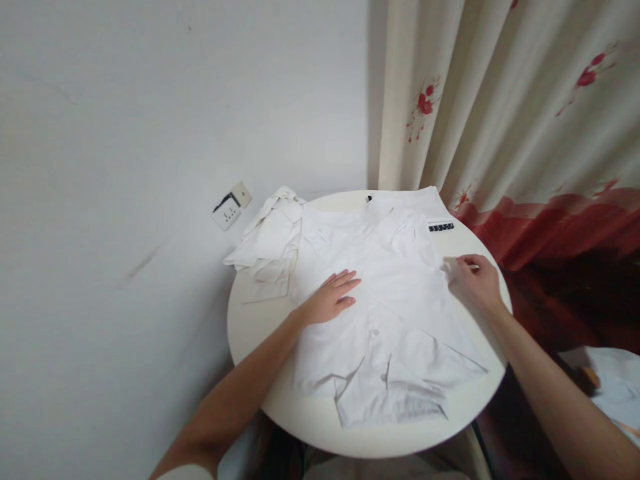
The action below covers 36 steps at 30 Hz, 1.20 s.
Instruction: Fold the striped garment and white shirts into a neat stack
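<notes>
A white button-up shirt (385,280) lies spread over the round white table (310,423), with its lower end bunched and creased near the front edge. My left hand (333,297) rests flat on the left half of the shirt, fingers stretched out. At the shirt's right side, my right hand (475,277) pinches a bit of white fabric between thumb and fingers. Two buttons show down the shirt's lower middle.
More crumpled white fabric (273,233) lies at the table's back left, against the wall. A black patterned strip (441,227) shows at the back right. A wall socket (227,213), a floral curtain (505,100) and a white item (617,380) at lower right surround the table.
</notes>
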Each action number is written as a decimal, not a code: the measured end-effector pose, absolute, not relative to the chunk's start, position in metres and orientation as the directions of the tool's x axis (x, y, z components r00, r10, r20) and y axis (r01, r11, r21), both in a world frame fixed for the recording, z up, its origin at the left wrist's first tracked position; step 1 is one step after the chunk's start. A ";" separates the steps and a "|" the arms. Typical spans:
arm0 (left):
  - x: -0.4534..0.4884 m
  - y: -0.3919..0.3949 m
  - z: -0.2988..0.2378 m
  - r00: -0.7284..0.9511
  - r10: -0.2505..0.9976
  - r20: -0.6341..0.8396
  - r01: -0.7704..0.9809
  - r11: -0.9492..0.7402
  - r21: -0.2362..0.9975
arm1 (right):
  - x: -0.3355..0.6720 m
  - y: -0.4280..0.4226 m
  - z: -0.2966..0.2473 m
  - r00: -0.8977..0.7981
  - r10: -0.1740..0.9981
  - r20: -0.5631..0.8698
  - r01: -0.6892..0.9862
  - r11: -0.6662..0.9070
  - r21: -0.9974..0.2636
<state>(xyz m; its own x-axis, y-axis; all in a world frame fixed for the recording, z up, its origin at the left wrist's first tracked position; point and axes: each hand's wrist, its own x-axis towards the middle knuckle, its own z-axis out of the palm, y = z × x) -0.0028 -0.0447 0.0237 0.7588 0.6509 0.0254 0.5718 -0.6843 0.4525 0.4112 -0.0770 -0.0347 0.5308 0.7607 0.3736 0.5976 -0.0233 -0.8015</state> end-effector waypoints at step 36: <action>-0.017 -0.173 0.027 0.808 0.588 0.034 0.549 -0.774 0.316 | 0.316 -0.135 -0.028 -0.050 0.941 0.334 0.947 0.151 -0.282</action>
